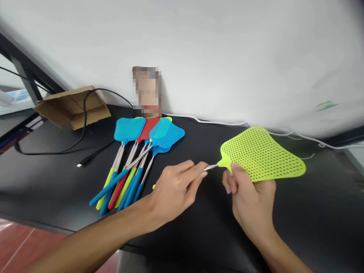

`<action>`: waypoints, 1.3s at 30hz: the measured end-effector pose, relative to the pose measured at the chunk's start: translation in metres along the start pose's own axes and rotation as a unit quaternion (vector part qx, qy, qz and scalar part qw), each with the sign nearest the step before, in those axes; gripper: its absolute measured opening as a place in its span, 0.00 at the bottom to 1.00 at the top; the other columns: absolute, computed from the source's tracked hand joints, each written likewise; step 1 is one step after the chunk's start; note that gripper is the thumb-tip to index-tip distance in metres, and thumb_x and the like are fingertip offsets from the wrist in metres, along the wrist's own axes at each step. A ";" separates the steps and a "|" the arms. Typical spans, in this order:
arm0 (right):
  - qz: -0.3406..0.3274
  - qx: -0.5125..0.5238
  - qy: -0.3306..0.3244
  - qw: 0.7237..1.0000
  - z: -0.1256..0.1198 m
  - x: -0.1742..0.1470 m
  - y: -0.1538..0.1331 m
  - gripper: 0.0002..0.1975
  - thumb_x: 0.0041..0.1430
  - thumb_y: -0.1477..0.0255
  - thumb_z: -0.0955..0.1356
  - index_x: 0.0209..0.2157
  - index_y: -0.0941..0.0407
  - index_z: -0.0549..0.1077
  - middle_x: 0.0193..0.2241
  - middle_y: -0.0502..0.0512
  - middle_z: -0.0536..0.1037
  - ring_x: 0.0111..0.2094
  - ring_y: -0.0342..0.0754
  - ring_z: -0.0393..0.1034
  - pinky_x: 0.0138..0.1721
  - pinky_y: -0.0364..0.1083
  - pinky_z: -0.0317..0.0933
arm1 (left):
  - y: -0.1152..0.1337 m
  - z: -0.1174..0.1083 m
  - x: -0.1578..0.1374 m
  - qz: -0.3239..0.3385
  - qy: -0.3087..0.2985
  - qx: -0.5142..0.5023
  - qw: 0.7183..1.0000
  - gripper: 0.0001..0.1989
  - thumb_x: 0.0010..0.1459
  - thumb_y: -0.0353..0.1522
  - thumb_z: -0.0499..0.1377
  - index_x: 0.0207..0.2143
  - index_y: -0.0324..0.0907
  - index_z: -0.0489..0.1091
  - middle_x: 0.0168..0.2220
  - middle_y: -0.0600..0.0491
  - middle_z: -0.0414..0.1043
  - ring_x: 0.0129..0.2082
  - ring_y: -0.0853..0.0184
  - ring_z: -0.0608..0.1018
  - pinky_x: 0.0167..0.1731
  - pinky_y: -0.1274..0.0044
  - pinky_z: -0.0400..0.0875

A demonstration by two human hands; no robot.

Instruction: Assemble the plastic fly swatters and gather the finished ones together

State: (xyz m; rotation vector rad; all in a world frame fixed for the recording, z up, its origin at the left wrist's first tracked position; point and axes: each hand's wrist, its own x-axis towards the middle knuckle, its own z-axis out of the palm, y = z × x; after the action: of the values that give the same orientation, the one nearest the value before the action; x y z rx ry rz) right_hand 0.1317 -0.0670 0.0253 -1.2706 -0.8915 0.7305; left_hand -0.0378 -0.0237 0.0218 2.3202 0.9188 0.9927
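A yellow-green fly swatter (263,155) with a perforated head is held between both hands, above the black table. My left hand (179,185) is closed around its metal shaft, thumb and fingers pinching just short of the head. The handle end is mostly hidden behind that hand and wrist. My right hand (251,201) grips the base of the head, its thumb on the front near the neck. To the left lies a pile of several fly swatters, with a blue head (129,129), a red head (149,128) and blue, red and yellow-green handles.
An open cardboard box (75,106) sits at the back left of the black table (204,227). A black cable (85,113) loops past it, its plug lying on the tabletop. A blurred-out upright object (147,91) leans against the white wall. Along the wall runs a white cable (216,122).
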 end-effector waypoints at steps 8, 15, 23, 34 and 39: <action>-0.013 -0.041 -0.184 0.982 -0.003 0.005 -0.003 0.15 0.69 0.59 0.67 0.35 0.56 0.75 0.23 0.48 0.71 0.25 0.43 0.64 0.28 0.45 0.59 | 0.008 -0.017 0.015 -0.150 -0.023 -0.183 0.971 0.11 0.71 0.36 0.55 0.44 0.40 0.75 0.28 0.56 0.71 0.25 0.73 0.72 0.26 0.79 0.65; 0.013 -0.140 -0.278 0.950 0.007 0.002 -0.003 0.14 0.71 0.59 0.65 0.37 0.55 0.73 0.30 0.50 0.73 0.27 0.43 0.64 0.29 0.44 0.58 | 0.006 -0.023 0.024 -0.205 0.073 -0.356 0.909 0.12 0.72 0.40 0.54 0.42 0.40 0.70 0.33 0.50 0.81 0.33 0.67 0.81 0.37 0.75 0.76; -0.022 -0.143 -0.296 0.944 0.009 -0.005 -0.005 0.11 0.69 0.66 0.67 0.50 0.51 0.70 0.36 0.49 0.78 0.34 0.45 0.72 0.39 0.45 0.64 | 0.006 -0.014 0.020 -0.206 0.023 -0.408 0.889 0.10 0.71 0.39 0.56 0.45 0.41 0.68 0.49 0.44 0.80 0.53 0.58 0.81 0.51 0.67 0.76; -0.043 -0.462 -0.111 0.879 -0.034 0.054 -0.004 0.09 0.67 0.62 0.65 0.40 0.53 0.69 0.26 0.51 0.80 0.27 0.50 0.73 0.32 0.46 0.57 | -0.002 -0.008 0.013 -0.226 -0.044 -0.261 0.937 0.11 0.69 0.38 0.58 0.49 0.44 0.75 0.50 0.50 0.78 0.47 0.64 0.79 0.51 0.70 0.74; -0.015 -0.677 -0.059 0.734 -0.082 0.091 -0.013 0.10 0.63 0.63 0.64 0.35 0.54 0.72 0.30 0.59 0.80 0.31 0.57 0.73 0.33 0.50 0.54 | 0.003 -0.012 0.014 -0.192 -0.043 -0.208 0.958 0.09 0.69 0.35 0.56 0.46 0.44 0.74 0.48 0.50 0.77 0.41 0.67 0.78 0.43 0.73 0.74</action>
State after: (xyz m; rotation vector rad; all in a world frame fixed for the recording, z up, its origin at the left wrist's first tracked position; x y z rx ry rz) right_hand 0.2472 -0.0303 0.0468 -2.4758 -1.6529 -0.0174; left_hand -0.0383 -0.0138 0.0376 1.7382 0.9691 0.8173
